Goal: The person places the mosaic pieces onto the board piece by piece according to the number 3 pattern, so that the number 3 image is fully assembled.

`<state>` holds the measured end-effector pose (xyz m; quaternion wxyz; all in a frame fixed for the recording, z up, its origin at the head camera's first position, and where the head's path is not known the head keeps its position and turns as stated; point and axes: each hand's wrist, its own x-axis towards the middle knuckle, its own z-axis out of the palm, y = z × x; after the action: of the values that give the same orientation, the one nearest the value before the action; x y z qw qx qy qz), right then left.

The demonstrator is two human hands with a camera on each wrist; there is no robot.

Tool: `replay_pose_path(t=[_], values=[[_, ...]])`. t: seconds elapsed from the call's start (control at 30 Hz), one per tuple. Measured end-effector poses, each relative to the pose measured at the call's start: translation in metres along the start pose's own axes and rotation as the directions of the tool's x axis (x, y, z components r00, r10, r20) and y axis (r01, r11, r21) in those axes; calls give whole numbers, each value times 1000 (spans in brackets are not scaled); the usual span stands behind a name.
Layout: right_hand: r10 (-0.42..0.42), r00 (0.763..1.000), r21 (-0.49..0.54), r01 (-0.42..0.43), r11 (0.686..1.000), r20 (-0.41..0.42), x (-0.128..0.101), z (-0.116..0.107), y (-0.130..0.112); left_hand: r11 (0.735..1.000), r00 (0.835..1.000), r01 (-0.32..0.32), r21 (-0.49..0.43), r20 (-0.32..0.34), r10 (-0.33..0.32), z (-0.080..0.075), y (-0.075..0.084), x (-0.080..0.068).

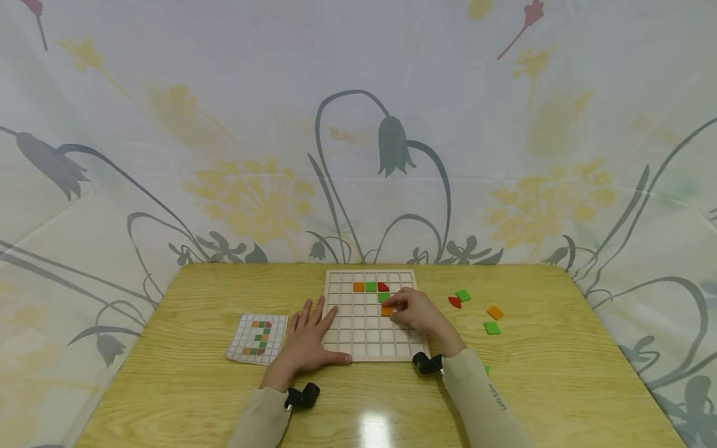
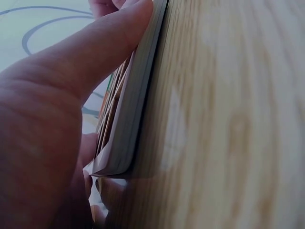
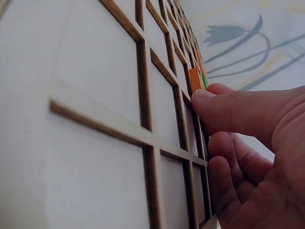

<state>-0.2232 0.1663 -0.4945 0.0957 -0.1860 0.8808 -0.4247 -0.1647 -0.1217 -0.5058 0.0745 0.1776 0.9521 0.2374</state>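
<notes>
Your right hand (image 1: 417,313) rests on the wooden grid board (image 1: 358,339). Its fingers are curled, and the fingertips pinch a small orange square tile (image 1: 387,310). The tile sits in a cell of the board, just under a green tile (image 1: 383,297). In the right wrist view, your thumb (image 3: 238,107) presses beside the orange tile (image 3: 195,78), down against the grid.

Your left hand (image 1: 307,339) lies flat with the fingers spread wide. It holds nothing. The palm is on the table (image 1: 196,373) and the thumb reaches over the board's lower left corner. In the left wrist view, that thumb (image 2: 90,62) lies against the board's edge (image 2: 138,105).

Higher on the board there is a row of three tiles: orange (image 1: 359,287), green (image 1: 371,287) and a red one with a round corner (image 1: 383,287).

A small pattern card (image 1: 256,338) lies just left of your left hand.

To the right of the board, loose tiles lie on the table: a red piece (image 1: 455,302), a green one (image 1: 463,295), an orange one (image 1: 495,312) and another green one (image 1: 492,328).
</notes>
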Motion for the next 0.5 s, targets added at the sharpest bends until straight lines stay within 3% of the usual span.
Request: replay_pose_path(t=[0.5], values=[[126, 992, 28, -125, 992, -17, 3, 4, -6, 1000, 1000, 5, 2, -26, -5, 5, -2, 1]])
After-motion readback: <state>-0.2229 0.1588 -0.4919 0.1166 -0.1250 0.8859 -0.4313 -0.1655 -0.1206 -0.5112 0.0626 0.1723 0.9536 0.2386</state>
